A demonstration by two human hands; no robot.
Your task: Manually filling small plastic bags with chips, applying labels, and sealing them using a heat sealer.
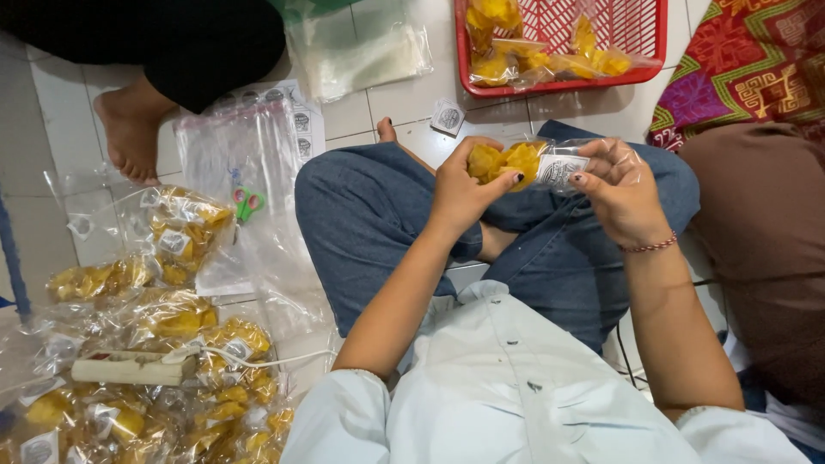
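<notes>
Snack bag (524,163) between both hands

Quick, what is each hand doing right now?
Left hand: closed on the clear bag of yellow snacks.
Right hand: pinching the same bag's other end.

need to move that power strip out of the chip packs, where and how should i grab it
Grip the power strip across its narrow width near the middle, coming straight down from above. It lies flat and lengthwise on the filled snack bags, its long sides exposed. Its white cable trails right, so avoid that end.
</notes>
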